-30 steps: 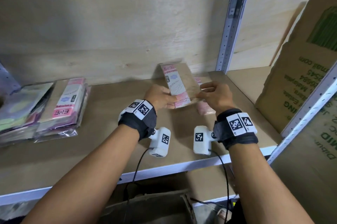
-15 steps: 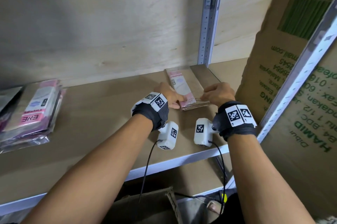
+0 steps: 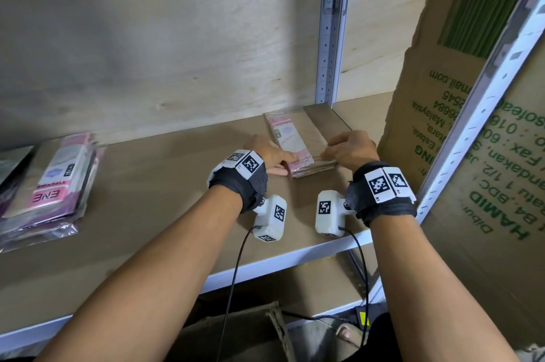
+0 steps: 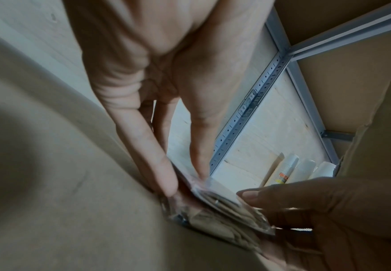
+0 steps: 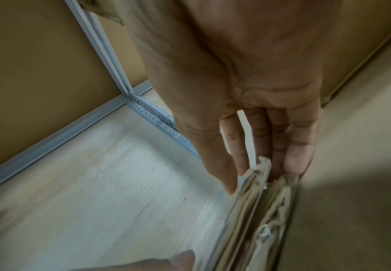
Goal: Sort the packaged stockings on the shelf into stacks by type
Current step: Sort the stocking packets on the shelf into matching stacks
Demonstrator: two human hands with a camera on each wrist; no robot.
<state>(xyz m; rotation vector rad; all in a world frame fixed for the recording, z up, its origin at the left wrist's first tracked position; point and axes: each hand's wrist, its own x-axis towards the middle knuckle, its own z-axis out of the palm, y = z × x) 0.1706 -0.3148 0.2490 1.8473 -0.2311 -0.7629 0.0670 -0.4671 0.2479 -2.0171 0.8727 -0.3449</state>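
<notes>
A small stack of beige stocking packets [image 3: 298, 149] with a pink label lies on the shelf board [image 3: 147, 199] near its right end. My left hand [image 3: 280, 164] is at the stack's left edge. In the left wrist view its thumb [image 4: 199, 165] lies on the top packet [image 4: 224, 210] and a finger runs along the side. My right hand [image 3: 333, 152] pinches the right edge. The right wrist view shows the packet edges [image 5: 259, 210] between thumb and fingers [image 5: 294, 165]. A second stack of pink ENE packets [image 3: 56, 184] lies far left.
A metal shelf post [image 3: 333, 37] stands just behind the beige stack. A large cardboard box [image 3: 472, 125] fills the space to the right of it. Other packets [image 3: 11, 173] show at the left border. Bare board lies between the two stacks.
A second ago both hands held the beige packet tilted up above another one. It has since come down flat onto the stack. The view has shifted to the right.
</notes>
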